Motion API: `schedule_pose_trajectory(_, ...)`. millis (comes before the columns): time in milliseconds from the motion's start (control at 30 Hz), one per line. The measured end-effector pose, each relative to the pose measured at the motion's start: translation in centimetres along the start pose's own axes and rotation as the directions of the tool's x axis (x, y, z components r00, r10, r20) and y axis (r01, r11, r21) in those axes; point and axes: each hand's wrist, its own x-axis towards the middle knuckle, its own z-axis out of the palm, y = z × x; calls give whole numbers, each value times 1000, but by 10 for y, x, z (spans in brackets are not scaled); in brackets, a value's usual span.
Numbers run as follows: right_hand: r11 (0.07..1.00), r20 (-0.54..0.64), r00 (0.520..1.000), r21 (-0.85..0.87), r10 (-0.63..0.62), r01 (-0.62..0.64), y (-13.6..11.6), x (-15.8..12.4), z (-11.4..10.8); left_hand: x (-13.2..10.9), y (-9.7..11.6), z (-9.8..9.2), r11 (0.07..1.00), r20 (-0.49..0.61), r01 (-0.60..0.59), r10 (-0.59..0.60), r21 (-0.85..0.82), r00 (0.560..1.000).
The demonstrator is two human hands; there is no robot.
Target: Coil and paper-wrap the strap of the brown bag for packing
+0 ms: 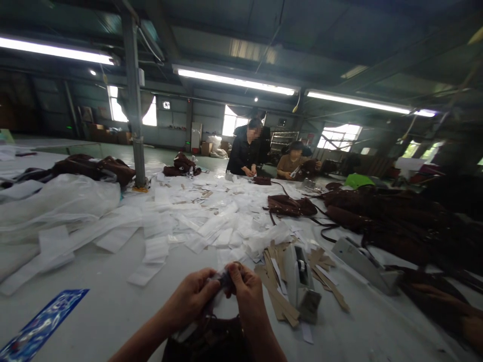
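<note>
My left hand point(194, 296) and my right hand point(245, 286) meet above the table's near edge, both closed with fingers pinched. Between them is a small piece of thin, greyish wrapping point(219, 277), blurred; what lies inside it, if anything, I cannot make out. Just below my hands is a dark bag point(207, 342), only partly in view, with a thin loop or cord near its top. To the right of my right hand stands a grey tape dispenser point(302, 281) among strips of tan card point(277, 296).
A second tape dispenser point(366, 264) stands further right, before heaped brown bags point(377, 216). White paper and film scraps point(204, 226) cover the table's middle. A blue printed strip point(45, 322) lies at left, near a post point(135, 110). Two people point(245, 153) work across the table.
</note>
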Motion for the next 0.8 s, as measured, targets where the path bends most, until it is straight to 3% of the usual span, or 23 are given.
schedule_pose_trajectory(100,998,3,999,28,50,-50,-4,0,-8,5,3,8,991,20,89,-87,-101,996)
schedule_pose_trajectory(267,997,-191,980,70,47,-34,-11,10,-40,-3,-13,-1,964,18,186,-186,-189,982)
schedule_pose_trajectory(400,970,-206,966,-216,-156,111,-34,9,-36,-6,-8,-2,979,13,183,-183,-90,983)
schedule_pose_trajectory(467,854,-63,950,-460,-306,244,-45,-1,-17,-3,-1,3,989,14,149,-149,-19,989)
schedule_pose_trajectory(533,633,184,921,-679,-344,372,-49,-13,6,0,6,8,998,26,60,-60,7,998)
schedule_pose_trajectory(600,395,347,909,-820,-229,413,-44,-22,23,1,10,10,999,55,-28,29,-17,998)
schedule_pose_trajectory(667,253,354,929,-894,-108,370,-32,-24,29,-2,10,7,998,121,-45,49,-31,991)
schedule_pose_trajectory(733,255,288,954,-920,-79,298,-19,-19,25,-8,5,0,1000,218,5,-1,-16,976)
schedule_pose_trajectory(800,380,196,975,-899,-100,220,-9,-9,16,-15,-4,-9,997,302,74,-67,-11,951)
